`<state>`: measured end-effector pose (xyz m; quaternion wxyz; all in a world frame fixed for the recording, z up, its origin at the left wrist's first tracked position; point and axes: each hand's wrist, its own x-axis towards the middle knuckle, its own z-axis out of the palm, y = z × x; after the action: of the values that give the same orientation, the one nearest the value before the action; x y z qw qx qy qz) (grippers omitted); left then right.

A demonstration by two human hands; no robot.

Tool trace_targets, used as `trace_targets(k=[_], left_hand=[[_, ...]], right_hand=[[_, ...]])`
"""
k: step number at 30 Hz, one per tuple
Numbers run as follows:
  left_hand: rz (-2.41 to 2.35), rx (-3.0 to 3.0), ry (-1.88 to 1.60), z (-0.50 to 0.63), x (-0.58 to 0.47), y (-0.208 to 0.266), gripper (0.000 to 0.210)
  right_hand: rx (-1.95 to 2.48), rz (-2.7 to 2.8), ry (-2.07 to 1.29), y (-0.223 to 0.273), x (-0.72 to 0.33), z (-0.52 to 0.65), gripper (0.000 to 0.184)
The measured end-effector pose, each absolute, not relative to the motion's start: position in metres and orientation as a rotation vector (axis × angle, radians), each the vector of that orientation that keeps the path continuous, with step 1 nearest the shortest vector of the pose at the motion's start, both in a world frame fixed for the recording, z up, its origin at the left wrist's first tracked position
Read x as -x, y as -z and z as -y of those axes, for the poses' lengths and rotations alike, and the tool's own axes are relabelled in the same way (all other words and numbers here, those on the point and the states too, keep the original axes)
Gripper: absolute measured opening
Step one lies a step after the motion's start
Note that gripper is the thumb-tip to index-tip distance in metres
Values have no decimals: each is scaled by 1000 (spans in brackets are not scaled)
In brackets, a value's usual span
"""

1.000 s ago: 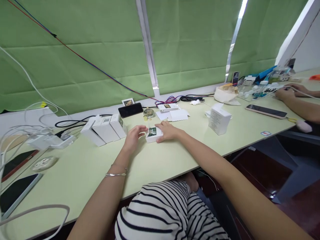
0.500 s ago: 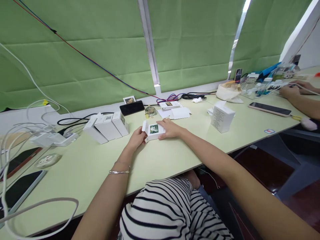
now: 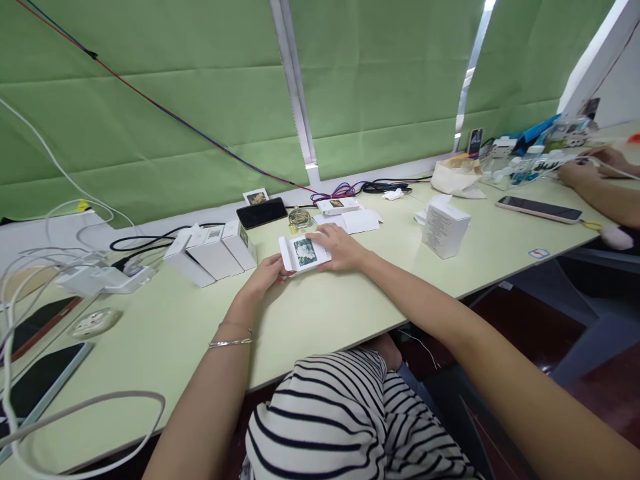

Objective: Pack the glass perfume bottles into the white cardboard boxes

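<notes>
A small white box [image 3: 305,253] with a flower picture on its face lies tilted between my hands, just above or on the table; its left end flap stands up. My right hand [image 3: 340,248] grips the box's right end, thumb at the near edge and fingers over the far edge. My left hand [image 3: 269,273] is closed at the left end, fingertips at the flap's lower corner and partly hidden. Behind the box stand a round glass bottle [image 3: 300,217] with a gold tint and another flat white picture box [image 3: 337,206], near a folded white paper [image 3: 361,221].
Several white boxes [image 3: 213,252] stand in a row at left, beside a black phone [image 3: 261,213]. A white printed box [image 3: 445,229] stands at right, near another phone [image 3: 545,209]. White cables and a power strip [image 3: 107,280] crowd the left. Another person's hands [image 3: 583,172] work at far right.
The box has tipped so its picture faces me more, and its left end has swung slightly up and left. Both hands have shifted a little with it, still on the box.
</notes>
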<state>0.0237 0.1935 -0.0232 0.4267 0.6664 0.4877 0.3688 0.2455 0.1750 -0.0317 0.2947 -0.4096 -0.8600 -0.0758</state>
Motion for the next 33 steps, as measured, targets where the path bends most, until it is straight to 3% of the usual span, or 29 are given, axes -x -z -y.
trace_targets(k=[6, 15, 33], left_hand=[[-1033, -1530, -949, -189, -22, 24, 53], [-962, -1373, -932, -185, -28, 21, 35], [-1003, -1401, -876, -184, -28, 18, 45]], right_hand=[[979, 2376, 325, 25, -242, -169, 70], [1026, 2417, 221, 24, -237, -165, 81], [1075, 2442, 128, 19, -237, -161, 77]])
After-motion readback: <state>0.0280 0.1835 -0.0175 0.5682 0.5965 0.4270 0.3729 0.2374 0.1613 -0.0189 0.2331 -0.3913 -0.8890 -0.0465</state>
